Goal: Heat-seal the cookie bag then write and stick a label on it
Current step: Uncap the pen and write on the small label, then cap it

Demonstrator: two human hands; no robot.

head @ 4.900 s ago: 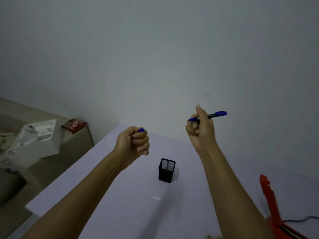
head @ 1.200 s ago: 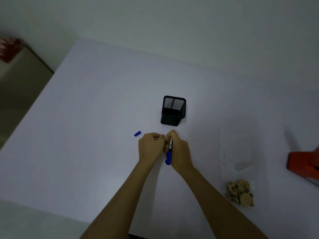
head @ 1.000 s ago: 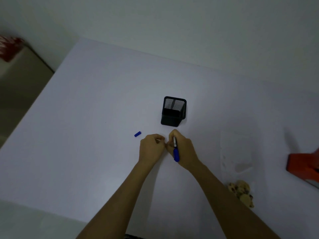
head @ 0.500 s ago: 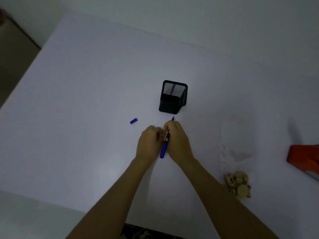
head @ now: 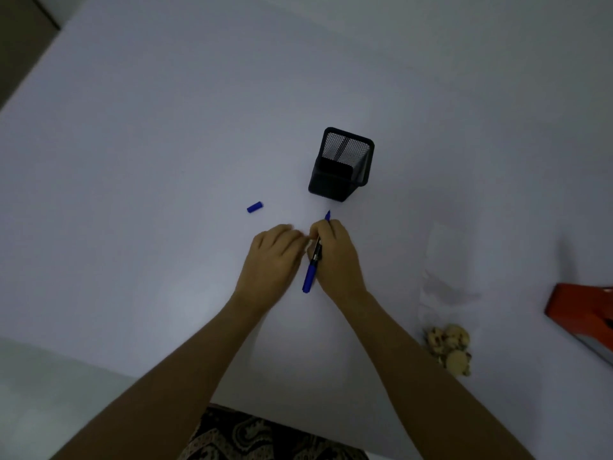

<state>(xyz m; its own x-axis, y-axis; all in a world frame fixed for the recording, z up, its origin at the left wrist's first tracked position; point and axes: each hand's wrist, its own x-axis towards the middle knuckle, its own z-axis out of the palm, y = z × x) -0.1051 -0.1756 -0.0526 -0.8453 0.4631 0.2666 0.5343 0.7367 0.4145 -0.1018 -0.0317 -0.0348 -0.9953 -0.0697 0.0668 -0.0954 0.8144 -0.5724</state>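
My right hand (head: 333,257) grips a blue marker (head: 312,263), tip pointing away towards the black mesh pen holder (head: 341,166). My left hand (head: 273,257) lies knuckles-up right beside it on the white table (head: 149,161), fingers curled down where the small label lay; the label is hidden under the hands. The marker's blue cap (head: 254,207) lies loose on the table to the left. A clear cookie bag (head: 446,293) lies flat at the right with cookies (head: 449,346) bunched at its near end.
An orange heat sealer (head: 583,310) sits at the right edge of the table. The table's near edge runs just in front of my lap. A brownish surface (head: 20,34) shows at the far left corner.
Earlier I held the cap and marker raised; the cap now lies on the table. Over the last second both hands stayed together at the label, and the marker tip now pokes out past my fingers.
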